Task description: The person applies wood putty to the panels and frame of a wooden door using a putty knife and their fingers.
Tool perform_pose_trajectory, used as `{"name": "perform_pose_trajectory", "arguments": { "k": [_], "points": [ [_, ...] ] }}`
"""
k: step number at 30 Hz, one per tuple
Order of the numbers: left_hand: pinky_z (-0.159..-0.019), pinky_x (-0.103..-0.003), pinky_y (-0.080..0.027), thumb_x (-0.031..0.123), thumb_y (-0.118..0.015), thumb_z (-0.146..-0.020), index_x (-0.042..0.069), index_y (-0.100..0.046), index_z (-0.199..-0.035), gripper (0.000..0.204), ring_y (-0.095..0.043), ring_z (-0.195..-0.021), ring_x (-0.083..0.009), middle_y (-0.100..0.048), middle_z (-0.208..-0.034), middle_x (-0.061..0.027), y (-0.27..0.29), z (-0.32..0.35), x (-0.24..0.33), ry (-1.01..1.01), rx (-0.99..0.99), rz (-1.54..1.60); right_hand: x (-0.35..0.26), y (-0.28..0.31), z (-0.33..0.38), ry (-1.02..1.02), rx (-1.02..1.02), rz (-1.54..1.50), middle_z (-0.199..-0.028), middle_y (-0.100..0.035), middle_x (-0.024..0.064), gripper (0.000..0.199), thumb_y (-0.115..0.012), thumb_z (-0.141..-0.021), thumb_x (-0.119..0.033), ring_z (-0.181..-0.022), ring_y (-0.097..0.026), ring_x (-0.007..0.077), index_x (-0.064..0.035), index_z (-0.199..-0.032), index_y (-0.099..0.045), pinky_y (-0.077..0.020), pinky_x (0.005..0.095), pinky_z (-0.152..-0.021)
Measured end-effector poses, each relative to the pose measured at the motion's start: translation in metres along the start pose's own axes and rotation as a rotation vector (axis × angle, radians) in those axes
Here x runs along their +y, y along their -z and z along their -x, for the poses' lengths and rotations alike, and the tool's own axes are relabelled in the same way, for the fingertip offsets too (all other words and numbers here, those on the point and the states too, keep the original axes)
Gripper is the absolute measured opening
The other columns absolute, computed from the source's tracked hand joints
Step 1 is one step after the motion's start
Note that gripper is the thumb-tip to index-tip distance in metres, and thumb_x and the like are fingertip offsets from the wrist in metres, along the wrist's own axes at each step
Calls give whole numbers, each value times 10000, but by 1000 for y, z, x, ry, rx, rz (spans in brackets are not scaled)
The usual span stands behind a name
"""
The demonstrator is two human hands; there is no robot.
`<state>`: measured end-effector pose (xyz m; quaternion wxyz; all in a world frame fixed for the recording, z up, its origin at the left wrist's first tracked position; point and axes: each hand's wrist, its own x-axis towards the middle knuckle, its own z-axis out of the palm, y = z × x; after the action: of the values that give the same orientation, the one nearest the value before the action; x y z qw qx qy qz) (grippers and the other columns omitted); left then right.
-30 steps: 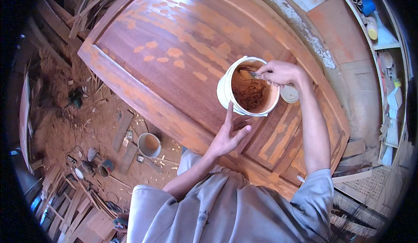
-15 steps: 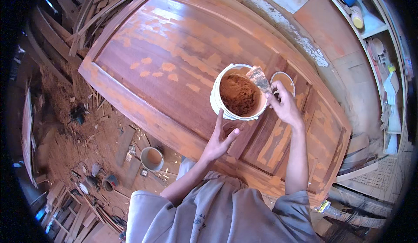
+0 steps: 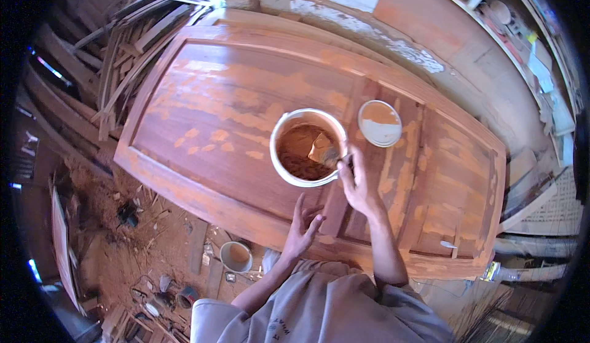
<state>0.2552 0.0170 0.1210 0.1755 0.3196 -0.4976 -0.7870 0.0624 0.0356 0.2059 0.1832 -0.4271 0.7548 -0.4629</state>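
Pinching a flat, paste-smeared scraper (image 3: 319, 149) between thumb and fingers, the right hand (image 3: 355, 180) sits at the right side of a round white plastic bucket (image 3: 275, 169); its grip is clamped on the tool's near end, which the fingers largely hide, probably so that the blade can reach inside while the knuckles stay out of the mess. The blade lies tilted within the bucket's mouth, over thick reddish-brown paste (image 3: 301, 149); orange paste clings to its face.

The left hand (image 3: 301, 235) holds nothing; its fingers are spread apart just below the bucket's near side, perhaps placed there to steady the wall, though whether a fingertip touches it cannot be told.

The bucket stands on a large reddish-brown panelled wooden door (image 3: 215, 115), near the body and between the two hands' reach, which seems to suit short movements; orange patches mark the door's panels and frame. Just beyond the right hand, apart from the bucket, a round white lid (image 3: 381, 131) partly coated in orange lies on the door, apparently set aside to leave the mouth uncovered; below the door's near edge, a pale round pail (image 3: 222, 260) stands on the littered floor.
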Motion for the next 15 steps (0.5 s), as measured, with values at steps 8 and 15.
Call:
{"name": "perform_pose_trajectory", "arguments": {
  "k": [8,15],
  "points": [
    [-861,-409,-526,330,-625,-946,52,-118,-1525,818,-634,-1066,-329,-550,-1287,-268,-39,-22,-48,94,-120,-423,92,110,74,-486,58,-820,-883,-565,47,299,-481,-1020,-155,-687,-577,130,-86,-1308,-435,-489,274,-614],
    [-1080,-522,-342,303,-650,-894,-9,-284,-1463,745,-425,-1291,-443,-430,-1403,-287,-98,-136,-66,-450,-212,-1166,223,225,76,-481,255,-750,-948,-617,42,407,-441,-1040,-348,-766,-542,106,-62,-1327,-470,-473,261,-661]
  ]
}}
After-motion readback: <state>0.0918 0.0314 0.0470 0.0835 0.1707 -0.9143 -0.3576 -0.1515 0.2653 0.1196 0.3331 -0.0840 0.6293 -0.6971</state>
